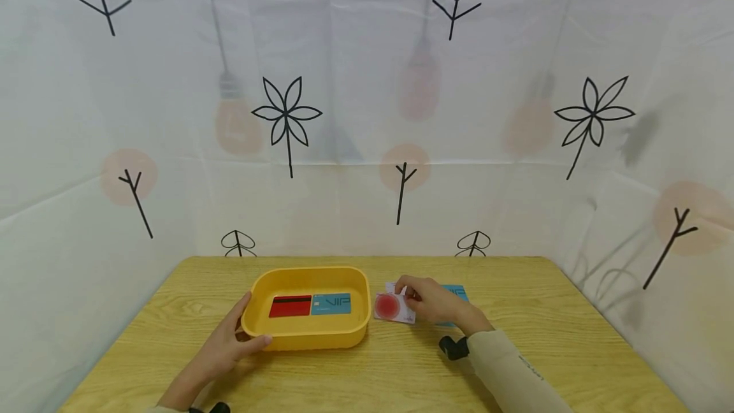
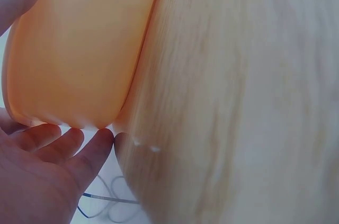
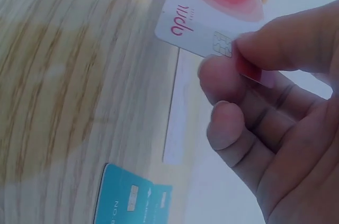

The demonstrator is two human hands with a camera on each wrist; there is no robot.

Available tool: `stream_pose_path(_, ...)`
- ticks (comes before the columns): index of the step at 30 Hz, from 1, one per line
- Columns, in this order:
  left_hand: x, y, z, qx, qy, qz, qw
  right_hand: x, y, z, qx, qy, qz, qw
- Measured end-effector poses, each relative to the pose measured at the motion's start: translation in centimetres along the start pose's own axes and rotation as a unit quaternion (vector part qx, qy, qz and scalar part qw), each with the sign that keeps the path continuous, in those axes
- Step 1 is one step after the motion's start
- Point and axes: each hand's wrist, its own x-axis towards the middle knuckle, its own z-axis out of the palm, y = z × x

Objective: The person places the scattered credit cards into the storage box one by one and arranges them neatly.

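My left hand (image 1: 226, 343) holds the near left corner of a yellow tray (image 1: 312, 341), thumb along the front wall and fingers on the left end. In the left wrist view its fingertips touch the tray's end wall (image 2: 79, 49). Inside the tray a red card (image 1: 290, 306) with a black stripe lies next to a blue VIP card (image 1: 331, 304). Just right of the tray my right hand (image 1: 430, 298) pinches a white card with a pink circle (image 3: 201, 12) between thumb and fingers. A small red piece (image 3: 246, 68) shows under the thumb.
Another white card (image 3: 175, 107) lies below the pinched one. Blue cards (image 1: 457, 292) lie partly hidden behind the right hand on the wood-grain table (image 1: 344, 378). A white patterned curtain (image 1: 355, 209) hangs behind the table's far edge.
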Motion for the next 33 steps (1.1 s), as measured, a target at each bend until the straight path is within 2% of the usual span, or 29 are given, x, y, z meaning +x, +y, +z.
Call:
stream_pose_path(10, -0.1, 0.1, -0.1, 0.011, -0.002, 0.0, 0.9999, 0.3, -0.9, -0.8, 0.008, 0.042, -0.008, 0.999)
stream_pose_path(25, 0.1, 0.0, 0.1, 0.003, -0.002, -0.006, 1.0, 1.4, -2.6, -3.3, 0.004, 0.046, -0.01, 0.999)
stream_pose_path(33, 0.0, 0.0, 0.1, -0.006, -0.001, -0.013, 0.9999, 2.3, -4.0, -4.4, -0.008, 0.063, -0.034, 0.997)
